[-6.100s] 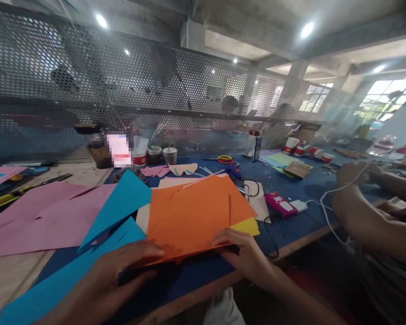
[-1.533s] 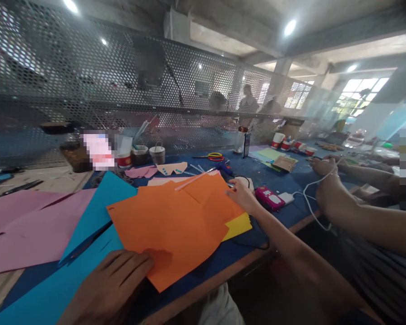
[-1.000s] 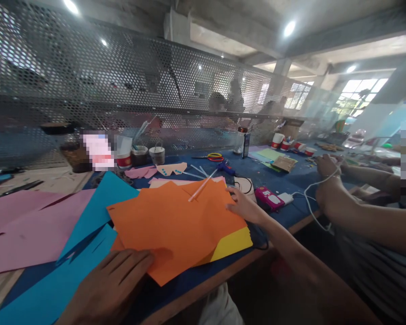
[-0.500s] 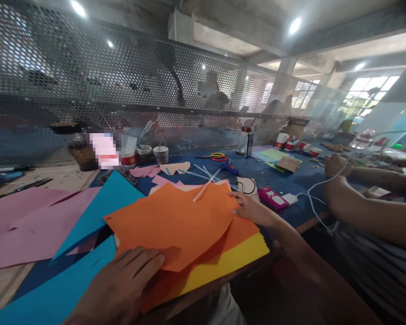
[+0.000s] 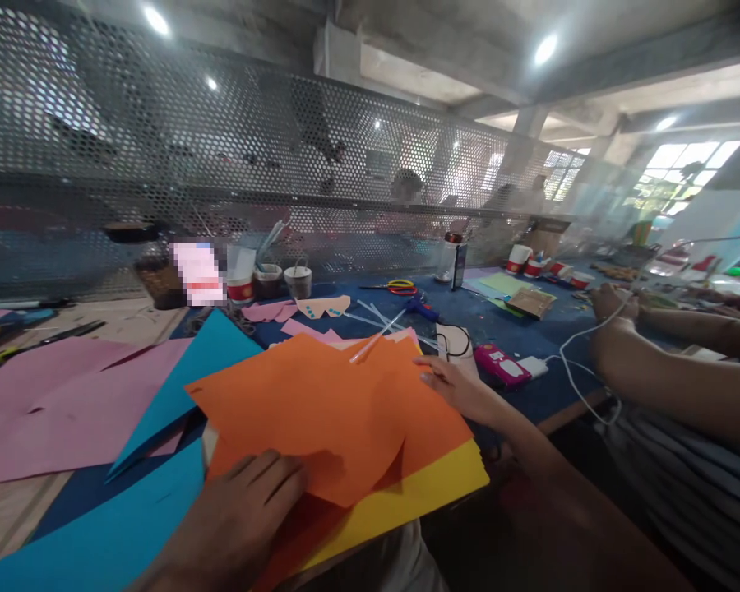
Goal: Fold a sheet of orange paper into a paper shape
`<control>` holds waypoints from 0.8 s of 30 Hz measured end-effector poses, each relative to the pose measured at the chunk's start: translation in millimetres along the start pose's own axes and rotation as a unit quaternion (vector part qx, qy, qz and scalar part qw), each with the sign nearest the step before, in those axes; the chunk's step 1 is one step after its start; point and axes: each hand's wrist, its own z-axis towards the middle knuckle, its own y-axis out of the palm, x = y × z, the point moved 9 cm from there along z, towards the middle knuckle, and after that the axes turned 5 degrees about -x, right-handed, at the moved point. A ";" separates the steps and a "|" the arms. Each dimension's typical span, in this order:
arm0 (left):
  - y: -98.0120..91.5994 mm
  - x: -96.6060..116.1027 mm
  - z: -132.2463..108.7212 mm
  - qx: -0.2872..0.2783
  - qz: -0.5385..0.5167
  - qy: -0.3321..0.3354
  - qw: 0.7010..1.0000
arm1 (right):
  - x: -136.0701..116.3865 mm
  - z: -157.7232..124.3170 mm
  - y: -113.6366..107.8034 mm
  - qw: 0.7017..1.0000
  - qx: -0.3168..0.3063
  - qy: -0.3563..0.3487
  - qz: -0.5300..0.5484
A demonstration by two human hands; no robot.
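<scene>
My left hand (image 5: 240,518) lies flat, fingers stretched, on the near edge of the orange paper sheets (image 5: 321,403). At the sheets' right edge, my right hand (image 5: 460,386) rests with fingers extended on the paper. A yellow sheet (image 5: 432,485) sticks out from under the orange ones, over the table's front edge. A thin clear stick (image 5: 379,335) lies on the far part of the orange paper.
Blue sheets (image 5: 203,362) and pink sheets (image 5: 67,395) lie to the left. Behind are cups (image 5: 296,281), scissors (image 5: 398,288), a glue gun (image 5: 423,309) and a pink device (image 5: 499,364) with a white cable. Another person's arms (image 5: 666,378) rest on the table at right. A perforated metal screen (image 5: 284,164) backs the table.
The orange and yellow sheets have been pulled toward me, the yellow one now hanging over the table edge. My right hand slid nearer with the paper; my left stayed on the near edge.
</scene>
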 end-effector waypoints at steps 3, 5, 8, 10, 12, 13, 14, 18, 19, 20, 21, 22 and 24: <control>0.5 3.3 -5.9 -0.009 0.002 0.016 1.000 | -7.5 0.1 -8.2 0.996 0.036 -0.005 -0.081; -4.4 2.4 -9.4 0.014 0.018 0.006 1.000 | -7.6 1.3 -11.7 0.993 0.049 0.001 -0.109; -15.8 5.8 -13.3 0.065 0.033 0.028 0.997 | -2.2 5.6 -19.2 0.986 0.066 0.028 -0.150; -21.9 10.4 -15.0 0.090 0.037 0.065 0.993 | 1.4 12.3 -27.0 0.979 0.078 0.051 -0.182; -25.0 11.1 -15.1 0.101 0.042 0.080 0.991 | 1.9 24.3 -36.1 0.971 0.092 0.066 -0.212; -25.8 10.7 -14.8 0.104 0.044 0.081 0.990 | 0.6 32.5 -40.4 0.967 0.098 0.069 -0.226; -26.4 10.3 -14.5 0.109 0.046 0.082 0.990 | -1.5 41.8 -44.0 0.963 0.103 0.069 -0.239; -27.2 8.8 -14.2 0.131 0.040 0.076 0.988 | -10.9 84.5 -46.0 0.954 0.085 0.061 -0.282; -26.6 8.2 -14.2 0.133 0.035 0.072 0.988 | -12.0 94.4 -44.1 0.951 0.075 0.064 -0.292; -25.9 8.1 -14.2 0.133 0.031 0.071 0.988 | -12.1 103.3 -41.9 0.949 0.064 0.070 -0.300; -24.9 8.1 -14.2 0.130 0.027 0.070 0.989 | -11.6 111.3 -39.6 0.947 0.053 0.079 -0.307; -24.2 8.2 -14.3 0.128 0.026 0.069 0.989 | -10.9 118.2 -37.5 0.945 0.040 0.087 -0.314; -23.3 7.8 -14.6 0.122 0.027 0.061 0.990 | -9.9 129.7 -34.1 0.940 0.013 0.100 -0.325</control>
